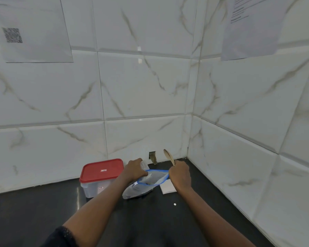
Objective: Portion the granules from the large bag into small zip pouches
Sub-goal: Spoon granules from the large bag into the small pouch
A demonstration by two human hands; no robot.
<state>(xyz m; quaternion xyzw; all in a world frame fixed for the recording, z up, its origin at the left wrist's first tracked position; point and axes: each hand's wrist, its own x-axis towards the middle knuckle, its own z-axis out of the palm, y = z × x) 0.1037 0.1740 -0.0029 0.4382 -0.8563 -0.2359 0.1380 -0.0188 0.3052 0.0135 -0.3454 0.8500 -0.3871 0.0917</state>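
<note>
A large clear bag [141, 188] with a blue zip rim lies open on the dark counter, grey granules inside it. My left hand [135, 169] holds a small clear pouch [144, 164] at the bag's mouth. My right hand [180, 175] grips the handle of a wooden spoon [168, 156], whose bowl points up and back toward the wall. A small stack of white flat pouches [166, 188] lies on the counter under my right wrist.
A clear plastic box with a red lid [102, 171] stands left of the bag, against the tiled wall. The walls meet in a corner just behind my hands. A small white speck [174, 204] lies on the dark counter [43, 211].
</note>
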